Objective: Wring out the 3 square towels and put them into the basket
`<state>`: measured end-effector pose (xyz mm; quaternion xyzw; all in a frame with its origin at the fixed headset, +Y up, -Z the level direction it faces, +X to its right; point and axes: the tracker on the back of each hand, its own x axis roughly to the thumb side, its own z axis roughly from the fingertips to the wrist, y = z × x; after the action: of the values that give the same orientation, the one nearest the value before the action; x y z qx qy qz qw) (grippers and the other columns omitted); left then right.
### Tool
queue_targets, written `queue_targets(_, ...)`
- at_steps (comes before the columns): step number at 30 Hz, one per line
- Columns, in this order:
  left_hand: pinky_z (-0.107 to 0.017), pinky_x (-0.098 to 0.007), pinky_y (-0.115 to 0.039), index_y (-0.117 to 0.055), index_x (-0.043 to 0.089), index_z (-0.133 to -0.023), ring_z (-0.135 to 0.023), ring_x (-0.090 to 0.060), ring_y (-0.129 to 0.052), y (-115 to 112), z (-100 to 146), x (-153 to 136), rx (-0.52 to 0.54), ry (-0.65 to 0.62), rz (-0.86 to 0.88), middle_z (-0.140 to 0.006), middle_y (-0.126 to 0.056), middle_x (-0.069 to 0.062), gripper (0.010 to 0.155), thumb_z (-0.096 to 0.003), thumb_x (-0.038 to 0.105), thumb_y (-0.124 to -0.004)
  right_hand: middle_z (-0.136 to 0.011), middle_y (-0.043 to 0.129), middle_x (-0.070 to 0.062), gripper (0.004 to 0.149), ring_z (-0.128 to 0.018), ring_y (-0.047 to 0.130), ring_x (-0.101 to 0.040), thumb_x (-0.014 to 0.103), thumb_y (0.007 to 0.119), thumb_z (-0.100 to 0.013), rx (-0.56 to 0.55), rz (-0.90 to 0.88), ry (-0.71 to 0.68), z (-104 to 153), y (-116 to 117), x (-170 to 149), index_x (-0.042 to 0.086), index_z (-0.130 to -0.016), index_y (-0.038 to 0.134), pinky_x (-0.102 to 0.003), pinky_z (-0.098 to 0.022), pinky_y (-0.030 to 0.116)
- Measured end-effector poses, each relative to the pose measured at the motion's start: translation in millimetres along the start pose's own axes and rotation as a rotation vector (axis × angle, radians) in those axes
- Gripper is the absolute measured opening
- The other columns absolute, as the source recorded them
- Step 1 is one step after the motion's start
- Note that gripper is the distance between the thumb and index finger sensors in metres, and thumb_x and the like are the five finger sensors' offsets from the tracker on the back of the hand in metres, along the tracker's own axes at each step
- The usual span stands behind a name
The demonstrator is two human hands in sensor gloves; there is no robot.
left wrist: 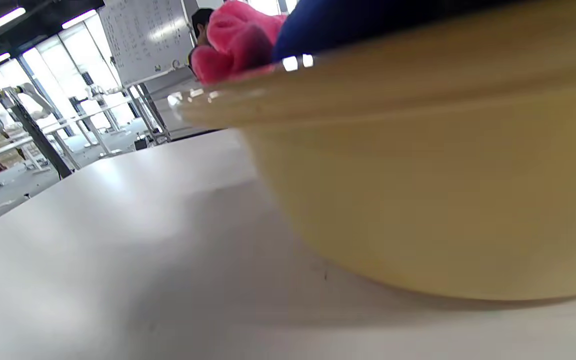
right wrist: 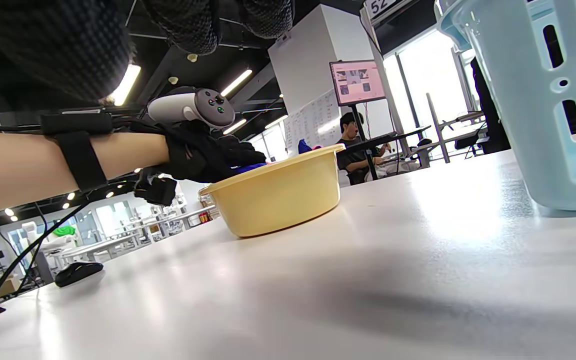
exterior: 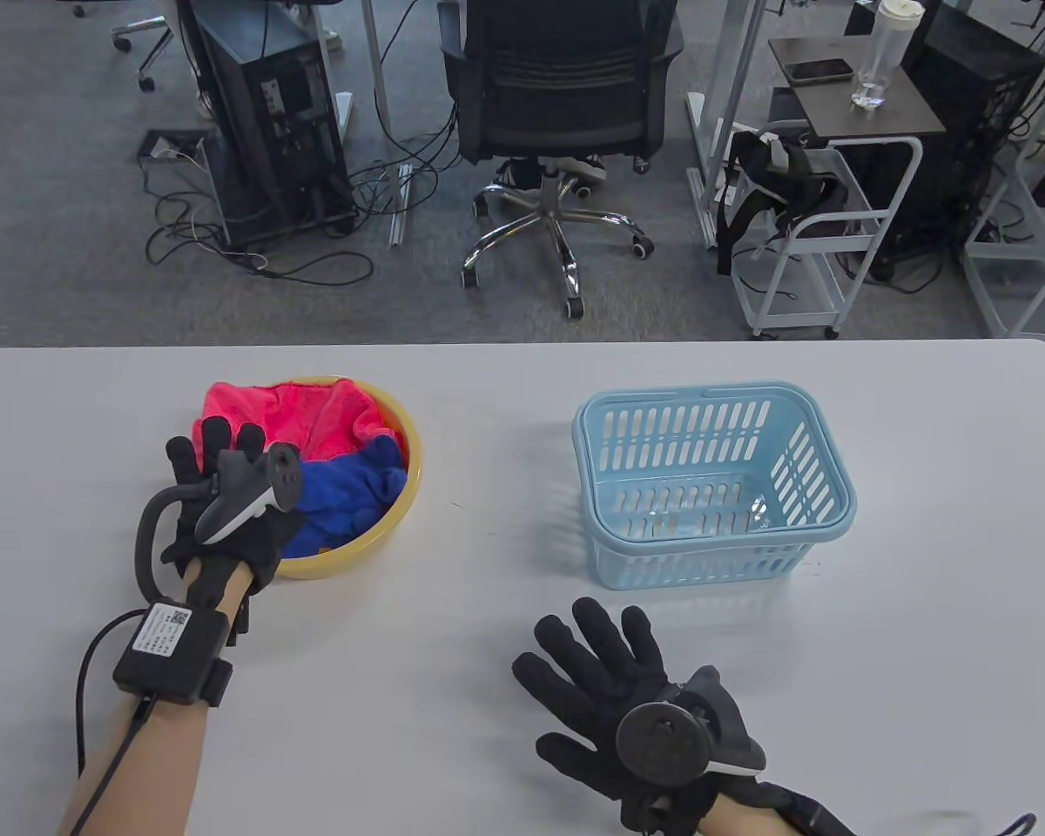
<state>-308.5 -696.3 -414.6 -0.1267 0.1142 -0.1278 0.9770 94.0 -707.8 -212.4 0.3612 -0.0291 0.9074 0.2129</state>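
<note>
Right hand (exterior: 640,723): nearest the table camera; lies flat on the table (exterior: 453,714), fingers spread straight, holding nothing; in front of the basket and apart from it.
Left hand (exterior: 226,505): at the near-left rim of the bowl, fingers reaching over the rim toward the towels. Fingertips look fairly straight; no pinch on cloth can be made out.
Bowl (exterior: 396,514): yellow, round, on the left half of the table; holds the towels.
Pink towel (exterior: 305,418): bunched in the far part of the bowl, one corner draped over the far-left rim.
Blue towel (exterior: 348,492): bunched in the near-right part, just beside the left hand.
Third towel: not visible; may lie under the other two.
Basket (exterior: 714,483): light blue, slotted, on the right half; no towel in it; long axis runs left to right.
Key relation: towels lie directly ahead of the left hand, well to the left of the right hand; the left hand is plainly nearer. The basket lies straight ahead of the right hand.
Judgement: wringing not yet begun; left hand best placed to lift a towel out.
</note>
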Motion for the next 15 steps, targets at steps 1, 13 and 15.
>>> queue_targets(1, -0.079, -0.051, 0.012, -0.042, 0.059, -0.104, -0.109, -0.018, 0.021, 1, 1, 2, 0.079, 0.005, -0.001, -0.112, 0.004, 0.028, 0.064, -0.0485, 0.059, -0.073, -0.121, 0.02, 0.0, 0.074, -0.11, 0.008, -0.041, 0.058, 0.069, -0.053, -0.002, -0.001, -0.006, 0, 0, 0, 0.033, -0.113, 0.033, -0.066, -0.07, 0.001)
queue_targets(13, -0.088, -0.054, -0.033, -0.068, 0.05, -0.093, -0.119, -0.024, -0.049, 142, 89, -29, 0.653, -0.106, 0.339, -0.104, -0.076, 0.02, 0.045, -0.0499, 0.053, -0.078, -0.121, 0.02, 0.0, 0.074, -0.109, 0.007, -0.041, 0.058, 0.069, -0.052, -0.009, -0.013, 0.004, 0, -1, -1, 0.033, -0.113, 0.035, -0.066, -0.07, 0.001)
queue_targets(15, -0.087, -0.053, -0.038, -0.068, 0.05, -0.093, -0.117, -0.023, -0.056, 170, 120, -31, 0.759, -0.133, 0.32, -0.101, -0.079, 0.019, 0.045, -0.0498, 0.055, -0.078, -0.121, 0.02, 0.0, 0.073, -0.109, 0.007, -0.041, 0.058, 0.069, -0.052, -0.025, -0.01, 0.004, 1, -4, 0, 0.033, -0.113, 0.035, -0.066, -0.07, 0.0)
